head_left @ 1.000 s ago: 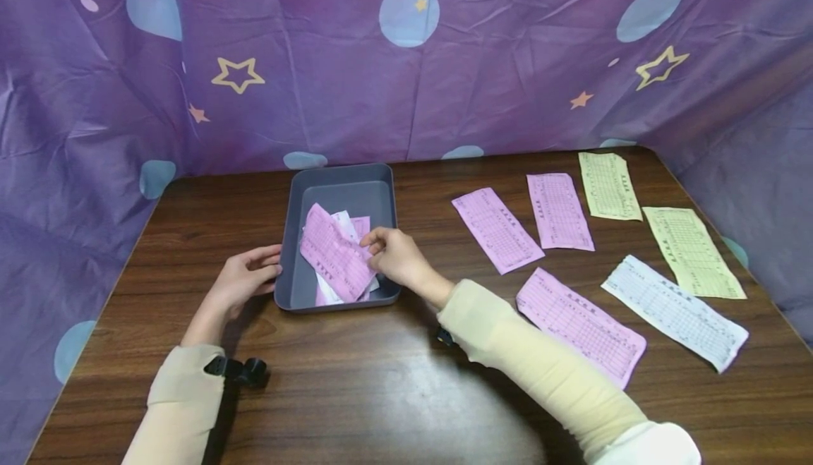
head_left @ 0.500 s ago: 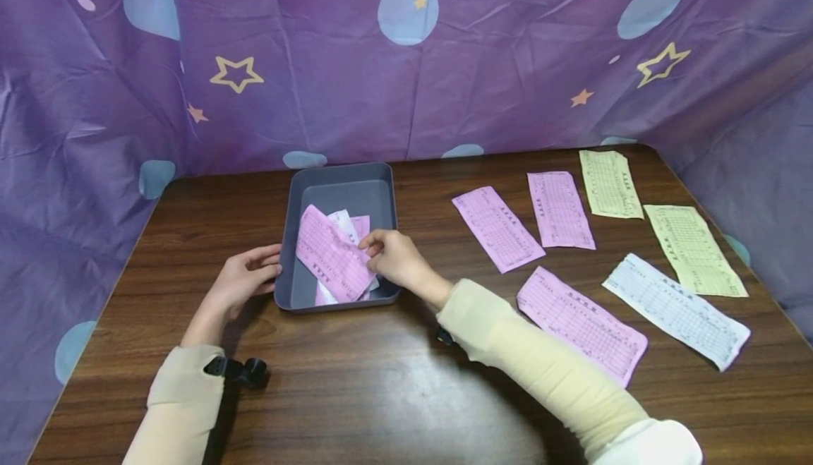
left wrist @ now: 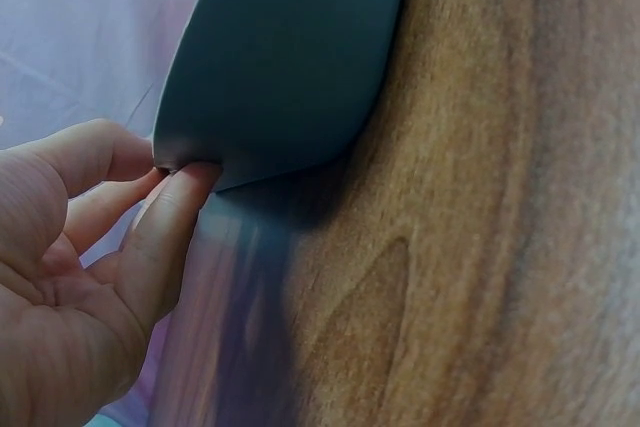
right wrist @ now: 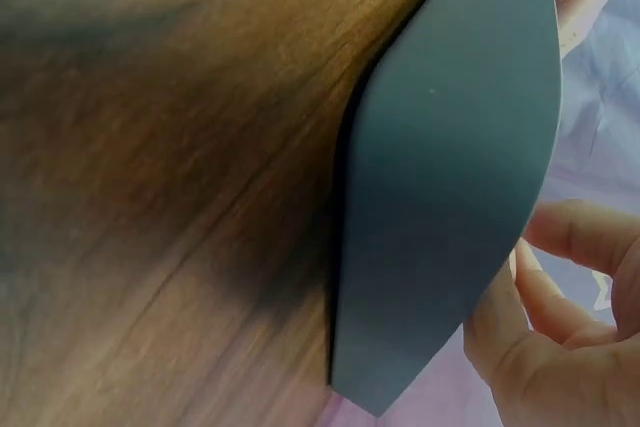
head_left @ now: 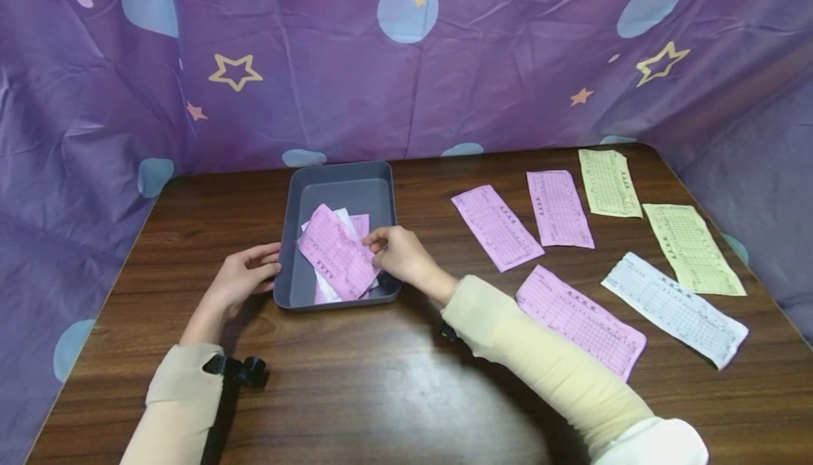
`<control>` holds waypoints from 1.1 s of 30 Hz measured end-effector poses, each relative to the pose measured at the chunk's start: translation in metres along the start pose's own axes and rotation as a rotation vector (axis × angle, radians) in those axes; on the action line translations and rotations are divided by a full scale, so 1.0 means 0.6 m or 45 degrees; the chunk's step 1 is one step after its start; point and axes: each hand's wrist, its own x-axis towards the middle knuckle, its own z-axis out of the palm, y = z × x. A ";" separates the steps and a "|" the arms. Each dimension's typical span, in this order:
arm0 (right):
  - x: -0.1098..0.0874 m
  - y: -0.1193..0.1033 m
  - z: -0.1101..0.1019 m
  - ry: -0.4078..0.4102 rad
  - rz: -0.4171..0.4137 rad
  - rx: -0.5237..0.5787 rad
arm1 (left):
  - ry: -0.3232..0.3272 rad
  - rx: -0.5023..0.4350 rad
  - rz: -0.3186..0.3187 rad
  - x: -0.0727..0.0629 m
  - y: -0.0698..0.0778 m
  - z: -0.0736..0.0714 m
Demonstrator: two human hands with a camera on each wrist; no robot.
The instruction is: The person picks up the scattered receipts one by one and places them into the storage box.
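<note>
Pink slip [head_left: 338, 257] in grey tray [head_left: 346, 195] was pinched by right hand [head_left: 401, 255]; left hand [head_left: 238, 278], fingers relaxed, touched tray wall

Purple curtain [head_left: 330, 112] with blue dots [head_left: 408, 17] and orange stars [head_left: 581, 97] hung behind and along both sides of brown wood table [head_left: 356, 387].

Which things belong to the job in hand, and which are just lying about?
Likely in the job: left hand, right hand, grey tray, creased pink slip, slips beneath it.

Not handled (slips maybe related): three pink slips, two yellow-green slips, blue slip, purple curtain.
</note>
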 end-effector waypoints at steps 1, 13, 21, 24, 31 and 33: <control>0.000 0.001 -0.001 -0.003 0.002 -0.004 | 0.001 0.001 0.005 -0.001 0.000 0.000; -0.005 -0.001 -0.027 -0.014 -0.047 -0.058 | 0.005 -0.001 0.007 0.000 -0.001 -0.004; -0.024 0.010 -0.084 0.009 -0.089 -0.023 | 0.009 0.002 0.013 -0.001 -0.002 -0.004; -0.037 0.017 -0.114 0.025 -0.114 -0.029 | 0.007 -0.011 0.028 -0.001 -0.002 -0.003; -0.068 0.050 -0.188 0.053 -0.110 -0.104 | 0.005 -0.033 0.026 -0.001 -0.001 0.001; -0.079 0.061 -0.207 0.059 -0.091 -0.128 | 0.004 -0.031 0.021 -0.001 0.000 0.002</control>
